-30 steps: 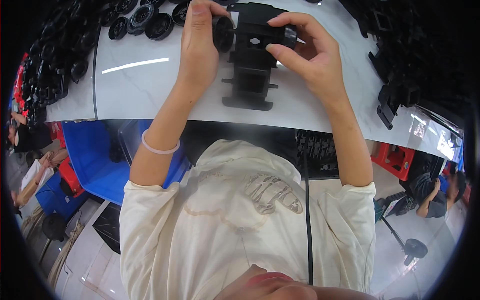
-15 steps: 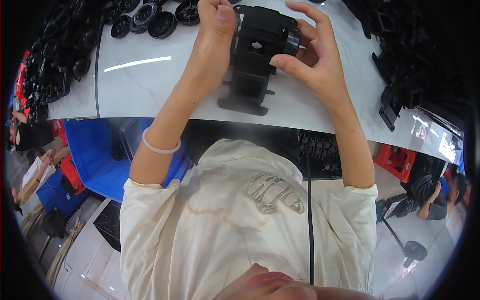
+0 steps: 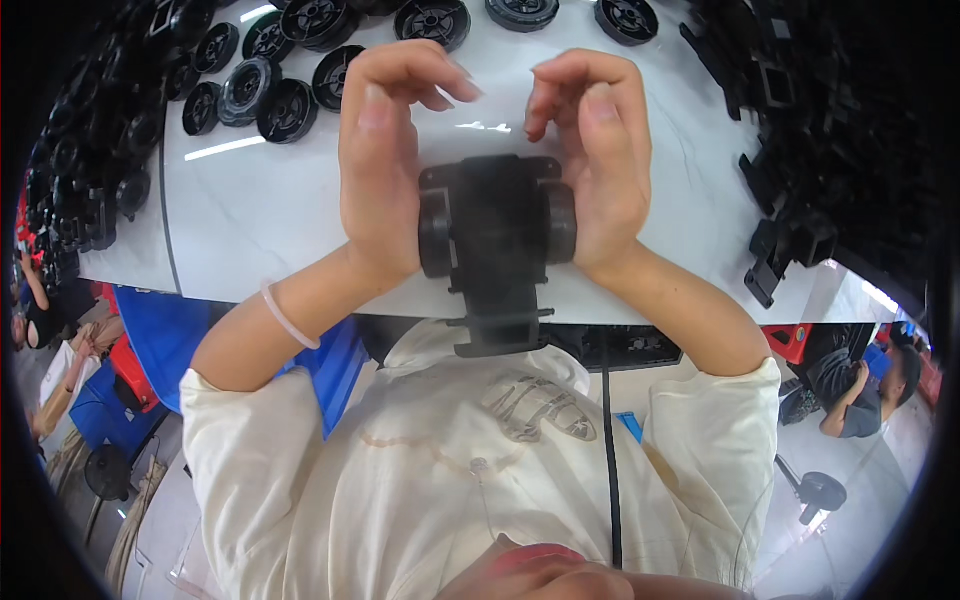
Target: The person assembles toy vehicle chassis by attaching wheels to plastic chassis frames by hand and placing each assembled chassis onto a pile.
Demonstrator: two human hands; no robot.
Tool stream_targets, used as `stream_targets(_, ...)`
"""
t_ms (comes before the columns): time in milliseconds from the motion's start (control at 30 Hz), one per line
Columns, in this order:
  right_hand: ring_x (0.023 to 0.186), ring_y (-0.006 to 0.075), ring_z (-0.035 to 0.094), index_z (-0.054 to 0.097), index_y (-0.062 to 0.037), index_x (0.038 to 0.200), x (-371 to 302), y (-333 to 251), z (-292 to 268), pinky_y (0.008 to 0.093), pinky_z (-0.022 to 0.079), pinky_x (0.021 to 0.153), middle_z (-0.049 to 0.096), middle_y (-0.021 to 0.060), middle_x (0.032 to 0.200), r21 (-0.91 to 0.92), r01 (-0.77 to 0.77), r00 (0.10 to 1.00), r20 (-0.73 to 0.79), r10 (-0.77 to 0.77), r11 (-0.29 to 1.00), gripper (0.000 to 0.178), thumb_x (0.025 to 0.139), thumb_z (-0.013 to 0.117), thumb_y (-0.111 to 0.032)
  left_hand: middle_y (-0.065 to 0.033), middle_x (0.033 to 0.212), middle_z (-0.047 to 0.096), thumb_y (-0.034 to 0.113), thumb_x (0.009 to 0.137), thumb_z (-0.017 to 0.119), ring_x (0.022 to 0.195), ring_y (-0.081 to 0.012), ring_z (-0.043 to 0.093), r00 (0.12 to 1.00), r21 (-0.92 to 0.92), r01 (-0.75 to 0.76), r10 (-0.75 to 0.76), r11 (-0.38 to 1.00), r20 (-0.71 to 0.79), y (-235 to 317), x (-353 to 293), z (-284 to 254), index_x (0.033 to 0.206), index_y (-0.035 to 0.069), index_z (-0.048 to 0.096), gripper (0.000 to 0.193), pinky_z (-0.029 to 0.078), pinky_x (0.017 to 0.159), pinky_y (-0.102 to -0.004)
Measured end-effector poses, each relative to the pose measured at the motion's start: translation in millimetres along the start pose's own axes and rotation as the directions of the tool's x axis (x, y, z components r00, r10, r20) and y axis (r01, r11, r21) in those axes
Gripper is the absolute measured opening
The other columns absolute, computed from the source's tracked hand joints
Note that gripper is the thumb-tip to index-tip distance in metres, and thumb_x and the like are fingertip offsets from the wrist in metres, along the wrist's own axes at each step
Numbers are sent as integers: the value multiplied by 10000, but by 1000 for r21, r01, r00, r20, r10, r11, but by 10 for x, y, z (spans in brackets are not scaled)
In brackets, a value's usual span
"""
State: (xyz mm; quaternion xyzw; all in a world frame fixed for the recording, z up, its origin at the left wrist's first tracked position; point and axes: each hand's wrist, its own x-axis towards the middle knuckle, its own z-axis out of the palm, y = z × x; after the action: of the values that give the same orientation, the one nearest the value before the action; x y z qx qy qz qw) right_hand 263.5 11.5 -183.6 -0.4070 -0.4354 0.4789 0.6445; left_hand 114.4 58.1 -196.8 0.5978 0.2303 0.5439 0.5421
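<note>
A black plastic toy-vehicle chassis (image 3: pixel 496 235) is squeezed between the heels of my two palms, over the front edge of the table. A round black wheel (image 3: pixel 435 233) sits on its left side, against the palm of my left hand (image 3: pixel 383 175). Against my right hand (image 3: pixel 612 170) presses a matching black wheel (image 3: pixel 562 222) on the opposite side. Both sets of fingers are loosely curled beyond the chassis, with nothing between them. The narrow end of the chassis, with small side pegs, points toward me.
Several loose black wheels (image 3: pixel 287 110) lie on the white table (image 3: pixel 270 220) at the far left and back. Heaps of black plastic parts fill the left edge and the right side (image 3: pixel 800 160). Below the table's left front stands a blue bin (image 3: pixel 150 335). People work at both sides.
The chassis has come nearer to me. My fingers have left its far end and right wheel; both palms now press on it from the sides. A wheel now shows on its left side.
</note>
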Motion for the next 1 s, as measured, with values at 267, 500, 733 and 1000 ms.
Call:
stream_targets(267, 852, 107, 447, 482, -23, 1082, -1, -29, -56, 257, 370, 788, 498, 45, 946, -6, -40, 998, 50, 40, 999, 305, 950, 408, -288, -122, 940, 503, 399, 982, 307, 860, -184, 481, 999, -102, 36, -34, 994, 23, 34, -27, 62, 943, 4, 494, 439, 387, 834, -323)
stream_targets(500, 822, 198, 494, 556, -22, 980, 125, 5, -28, 298, 405, 768, 529, 67, 893, -303, 51, 998, 51, -37, 952, 139, 916, 504, -134, -64, 884, 560, 173, 969, 433, 803, -139, 500, 990, 325, 116, -138, 939, 44, 52, 379, -39, 963, -13, 550, 219, 409, 746, -263)
stream_targets(733, 1031, 313, 533, 630, -103, 1056, 510, -238, -507, 420, 434, 893, 567, 108, 1107, -883, 468, 840, 459, -288, -40, 283, 775, 663, -114, -74, 1012, 603, 119, 852, 607, 973, -272, 572, 913, 848, -363, -32, 387, 406, 310, 537, -342, 976, 72, 615, 133, 460, 847, -392)
stream_targets(1000, 973, 278, 575, 612, -97, 1046, 273, -322, -550, 395, 499, 797, 590, 84, 1055, -963, 258, 958, 265, -107, -74, 261, 791, 655, -137, -88, 1181, 518, 230, 866, 630, 1007, -311, 556, 906, 932, -336, -224, 137, 359, 275, 380, -399, 993, 48, 533, 243, 476, 847, -404)
